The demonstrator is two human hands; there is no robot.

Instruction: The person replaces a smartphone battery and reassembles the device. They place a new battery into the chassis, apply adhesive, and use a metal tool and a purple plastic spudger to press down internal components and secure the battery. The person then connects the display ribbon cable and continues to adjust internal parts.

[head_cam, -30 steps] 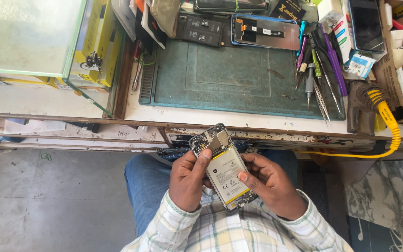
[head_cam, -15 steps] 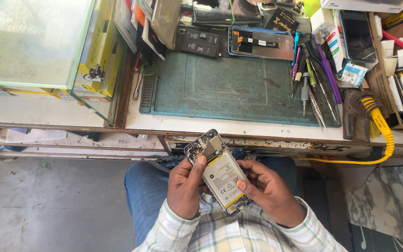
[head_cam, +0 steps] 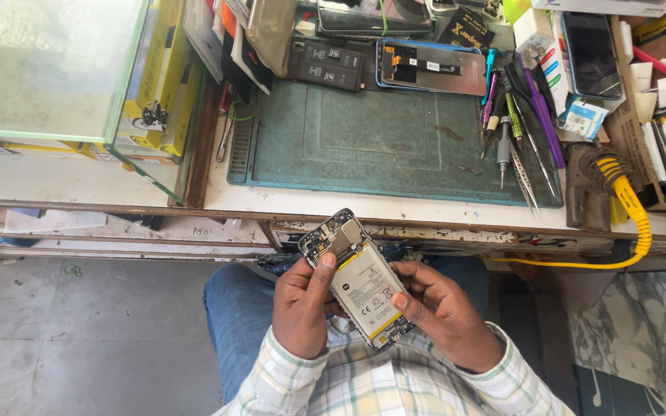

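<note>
I hold an opened phone [head_cam: 356, 277] over my lap, back cover off, its white battery and circuit board showing. My left hand [head_cam: 302, 308] grips its left edge, thumb resting near the top of the battery. My right hand [head_cam: 445, 312] supports the right side, thumb pressed on the battery's lower right. The phone is tilted, its camera end pointing up toward the bench edge.
The bench holds a green work mat [head_cam: 379, 142], with screwdrivers and tweezers [head_cam: 514, 131] at its right. A phone back panel [head_cam: 433, 69] and a black battery [head_cam: 325, 65] lie behind it. A glass case [head_cam: 48, 69] stands left; a yellow coiled cable [head_cam: 630, 212] hangs right.
The phone and both hands stay in about the same grip; my left thumb has slid slightly along the battery's top. The view has shifted a little.
</note>
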